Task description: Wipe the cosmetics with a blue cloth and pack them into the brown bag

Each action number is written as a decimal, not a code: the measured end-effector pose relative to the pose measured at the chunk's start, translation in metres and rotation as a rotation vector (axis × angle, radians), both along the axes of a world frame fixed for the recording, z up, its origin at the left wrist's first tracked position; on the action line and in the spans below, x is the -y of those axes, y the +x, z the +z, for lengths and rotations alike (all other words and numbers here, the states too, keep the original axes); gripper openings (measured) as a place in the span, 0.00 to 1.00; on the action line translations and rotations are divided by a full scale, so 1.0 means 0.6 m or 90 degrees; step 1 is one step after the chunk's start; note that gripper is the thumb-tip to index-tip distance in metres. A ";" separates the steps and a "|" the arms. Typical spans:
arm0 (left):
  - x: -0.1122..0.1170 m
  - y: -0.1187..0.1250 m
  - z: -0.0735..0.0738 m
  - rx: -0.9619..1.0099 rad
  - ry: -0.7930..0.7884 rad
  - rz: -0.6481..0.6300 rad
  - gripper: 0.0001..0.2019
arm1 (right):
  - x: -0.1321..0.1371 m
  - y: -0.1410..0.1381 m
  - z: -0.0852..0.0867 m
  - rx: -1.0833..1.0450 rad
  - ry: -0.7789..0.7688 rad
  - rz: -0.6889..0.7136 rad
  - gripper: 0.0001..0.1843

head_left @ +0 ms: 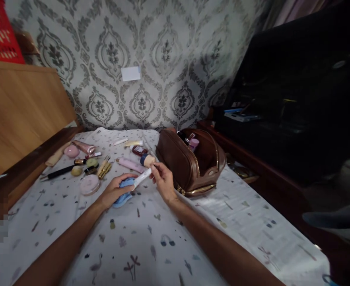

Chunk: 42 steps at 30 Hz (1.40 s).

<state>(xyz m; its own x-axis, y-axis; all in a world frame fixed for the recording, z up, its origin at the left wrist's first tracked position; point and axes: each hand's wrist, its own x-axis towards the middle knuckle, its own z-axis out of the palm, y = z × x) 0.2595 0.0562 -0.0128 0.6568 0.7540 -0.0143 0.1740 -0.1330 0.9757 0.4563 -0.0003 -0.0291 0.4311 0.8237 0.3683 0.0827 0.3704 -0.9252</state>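
My left hand [115,190] is closed round a blue cloth [124,195] that rests on the printed bedsheet [139,242]. My right hand [163,180] pinches one end of a thin white tube [142,177], whose other end lies against the cloth. Just behind my right hand stands a brown leather cosmetics bag [189,163], unzipped, with a pink-capped item [193,143] and other bottles inside. A small bottle with a blue band [147,160] lies just behind my fingers.
Several cosmetics lie at the back left of the sheet: a round pink compact [89,184], gold tubes [104,168], a pink tube [130,165], a black brush [60,171]. A wooden headboard [20,115] rises at left. Dark furniture [297,103] stands at right.
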 end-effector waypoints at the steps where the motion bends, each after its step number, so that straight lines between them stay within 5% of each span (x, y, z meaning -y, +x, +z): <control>1: 0.000 0.000 -0.002 0.006 -0.015 -0.001 0.28 | 0.003 0.000 0.005 0.010 0.005 0.000 0.22; 7: 0.004 0.004 -0.006 0.029 -0.027 0.008 0.22 | 0.035 0.008 0.052 0.160 0.050 -0.034 0.16; 13: 0.008 0.003 -0.006 -0.035 -0.003 0.012 0.26 | 0.063 0.039 0.126 0.392 0.118 -0.082 0.13; 18: 0.010 0.006 -0.005 -0.058 0.037 0.018 0.26 | 0.070 0.066 0.160 0.430 0.123 -0.112 0.12; 24: 0.041 0.041 0.004 -0.104 0.231 0.006 0.23 | 0.077 0.070 0.166 0.407 0.105 -0.123 0.12; 32: 0.056 0.143 0.014 -0.014 0.554 -0.071 0.22 | 0.095 0.082 0.176 0.448 0.148 -0.172 0.12; 37: 0.051 0.201 0.051 -0.003 0.717 -0.027 0.28 | 0.103 0.107 0.196 0.428 0.175 -0.246 0.12; 42: 0.045 0.237 0.087 -0.046 0.812 -0.066 0.31 | 0.097 0.147 0.212 0.355 0.180 -0.279 0.14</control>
